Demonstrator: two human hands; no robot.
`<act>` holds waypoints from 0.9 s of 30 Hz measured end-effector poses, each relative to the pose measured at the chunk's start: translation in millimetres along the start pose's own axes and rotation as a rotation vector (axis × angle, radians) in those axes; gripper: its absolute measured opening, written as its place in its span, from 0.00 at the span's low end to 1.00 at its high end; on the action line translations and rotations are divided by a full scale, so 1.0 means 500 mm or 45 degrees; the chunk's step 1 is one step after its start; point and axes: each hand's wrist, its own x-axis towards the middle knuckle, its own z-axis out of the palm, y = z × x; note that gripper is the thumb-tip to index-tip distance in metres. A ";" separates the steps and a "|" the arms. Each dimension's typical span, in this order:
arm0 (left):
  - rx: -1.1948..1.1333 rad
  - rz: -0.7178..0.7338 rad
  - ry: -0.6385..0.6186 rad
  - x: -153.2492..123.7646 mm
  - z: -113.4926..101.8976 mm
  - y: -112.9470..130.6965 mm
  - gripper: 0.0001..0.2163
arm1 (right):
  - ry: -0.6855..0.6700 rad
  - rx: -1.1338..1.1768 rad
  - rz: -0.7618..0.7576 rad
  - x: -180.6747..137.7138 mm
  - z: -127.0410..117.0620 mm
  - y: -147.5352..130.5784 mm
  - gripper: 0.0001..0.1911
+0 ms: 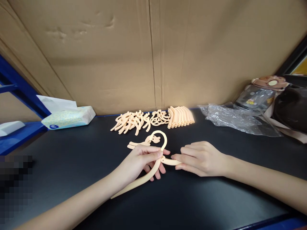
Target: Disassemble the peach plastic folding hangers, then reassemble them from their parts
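Observation:
My left hand [146, 158] pinches a beige plastic folding clothes hanger [141, 181] just below its hook, which curves up and away from me. One long arm of the hanger slants down to the left, under my left wrist. A short curved hanger arm piece [169, 162] meets the hanger at the joint by my left thumb. Its outer end is between the closed fingers of my right hand [201, 159]. Behind my left hand lie a few loose beige hanger pieces [133, 145], partly covered by the hook and hand.
Along the back of the black table [79, 166] lie a pile of short arm pieces [129, 121], several hooks [159, 118] and a row of long pieces [181, 116]. A tissue pack [69, 118] stands left; clear plastic bags [235, 119], a bottle [256, 95] and a dark bag [292, 108] sit right.

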 end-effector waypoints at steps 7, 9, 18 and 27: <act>0.020 -0.021 -0.013 0.001 0.000 0.001 0.15 | 0.012 0.032 0.016 0.001 -0.001 -0.001 0.17; 0.020 -0.015 -0.016 0.001 -0.001 -0.001 0.15 | 0.012 0.035 0.017 0.001 -0.002 -0.001 0.17; 0.023 0.000 -0.024 0.003 -0.002 -0.004 0.14 | -0.016 0.059 0.030 0.000 0.001 -0.001 0.18; 0.044 -0.032 -0.027 0.004 -0.002 -0.001 0.14 | -0.029 0.099 0.053 -0.003 0.001 0.004 0.17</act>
